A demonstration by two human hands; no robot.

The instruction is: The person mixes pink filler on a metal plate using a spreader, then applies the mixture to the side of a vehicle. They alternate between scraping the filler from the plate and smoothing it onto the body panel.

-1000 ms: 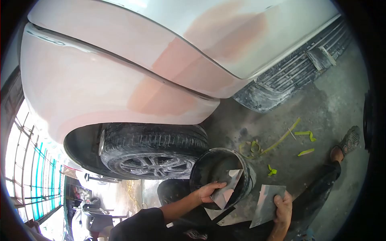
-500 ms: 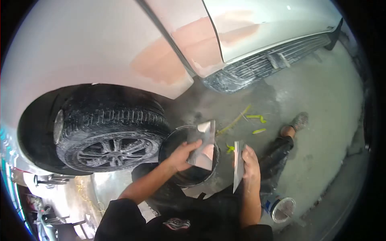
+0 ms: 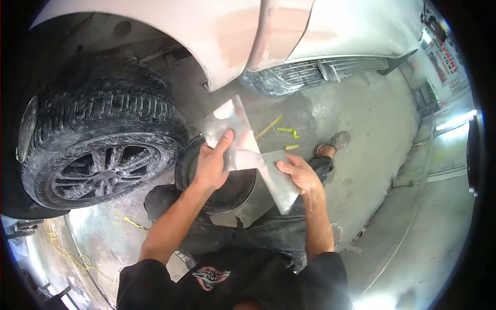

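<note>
In the middle of the head view, my left hand (image 3: pixel 213 164) grips a flat metal plate (image 3: pixel 235 126), thumb on top, with smears of pinkish paste on its surface. My right hand (image 3: pixel 300 174) holds a second flat metal spreader (image 3: pixel 279 183) by its side, thumb on its face. The spreader's upper left corner meets or overlaps the lower right edge of the plate. Both tools are over a round black bucket (image 3: pixel 182 178), partly hidden behind my left hand and the plate.
A dusty wheel (image 3: pixel 106 173) stands at the left. Above is a white car body (image 3: pixel 356 31) with pinkish patches, and a side step (image 3: pixel 305 75). Yellow-green strips (image 3: pixel 269 126) lie on the floor. My foot (image 3: pixel 339 140) is at the right; a yellow cord (image 3: pixel 85 264) lies lower left.
The view has shifted. My right hand has brought its spreader leftward to the plate and turned its flat face into view. The plate in my left hand is tilted differently.
</note>
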